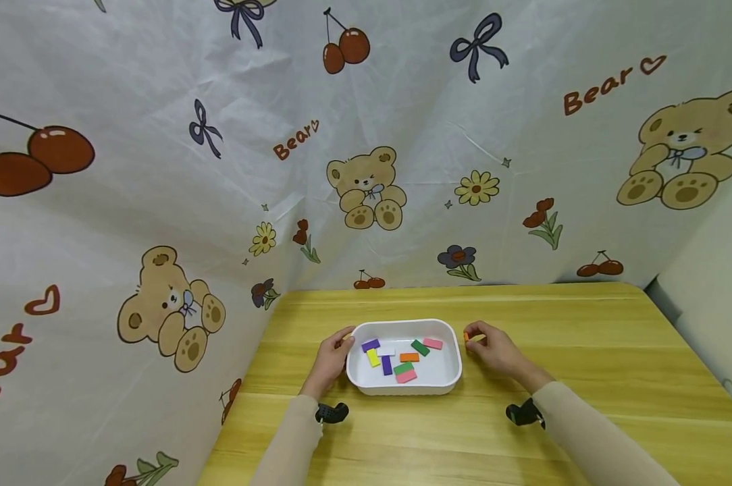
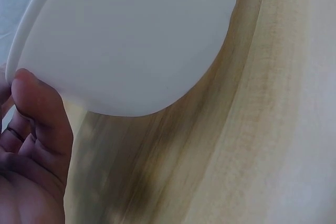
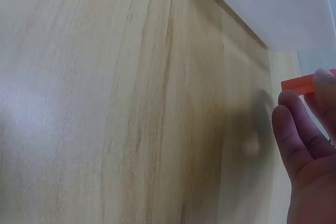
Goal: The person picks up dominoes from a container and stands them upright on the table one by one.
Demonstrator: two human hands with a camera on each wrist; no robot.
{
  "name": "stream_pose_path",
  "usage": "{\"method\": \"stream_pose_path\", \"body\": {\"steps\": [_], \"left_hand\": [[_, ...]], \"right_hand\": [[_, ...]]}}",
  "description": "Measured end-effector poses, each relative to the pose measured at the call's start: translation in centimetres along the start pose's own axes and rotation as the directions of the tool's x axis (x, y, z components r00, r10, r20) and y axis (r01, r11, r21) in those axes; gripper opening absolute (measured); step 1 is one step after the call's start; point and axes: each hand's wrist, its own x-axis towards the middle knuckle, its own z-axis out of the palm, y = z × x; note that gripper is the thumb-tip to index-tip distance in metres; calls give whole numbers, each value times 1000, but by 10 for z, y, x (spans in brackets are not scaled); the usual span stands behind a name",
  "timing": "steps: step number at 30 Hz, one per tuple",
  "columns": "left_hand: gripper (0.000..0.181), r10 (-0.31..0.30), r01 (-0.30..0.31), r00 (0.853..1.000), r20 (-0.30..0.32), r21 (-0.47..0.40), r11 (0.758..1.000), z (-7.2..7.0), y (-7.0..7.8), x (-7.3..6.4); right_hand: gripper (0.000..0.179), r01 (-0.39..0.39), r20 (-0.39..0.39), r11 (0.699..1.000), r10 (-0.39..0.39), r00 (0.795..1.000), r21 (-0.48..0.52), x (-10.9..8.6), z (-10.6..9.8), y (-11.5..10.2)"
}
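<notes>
We see an orange block (image 1: pixel 466 337) pinched in the right hand (image 1: pixel 493 347), held above the worktop (image 1: pixel 591 358) just beside the right end of a white tray (image 1: pixel 402 390). At the tray's other end, we find the left hand (image 1: pixel 329 359) gripping its rim. Inside it we count nine more blocks (image 1: pixel 410 357), in purple, yellow, white, orange, green and pink. Behind, we see a cloth (image 1: pixel 427 121) printed with bears and cherries.
</notes>
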Motion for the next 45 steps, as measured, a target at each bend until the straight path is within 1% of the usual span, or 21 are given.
{"method": "stream_pose_path", "body": {"steps": [7,16,25,36,45], "left_hand": [[39,6,-6,1000,0,2,1000,1,-1,0],[40,-2,2,1000,11,-10,1000,1,-1,0],[42,-6,6,1000,6,-15,1000,0,-3,1],[40,4,-4,1000,4,-35,999,0,-4,1],[41,-9,10,1000,17,-37,999,-1,-2,1]], "right_hand": [[20,11,-11,1000,-11,1000,1,-1,3,7],[21,-39,3,999,39,999,-10,-3,6,11],[20,-31,-1,999,31,1000,-25,-2,7,12],[20,-1,-19,999,0,1000,-50,0,9,14],[25,-13,-12,999,12,1000,-38,-1,9,12]]}}
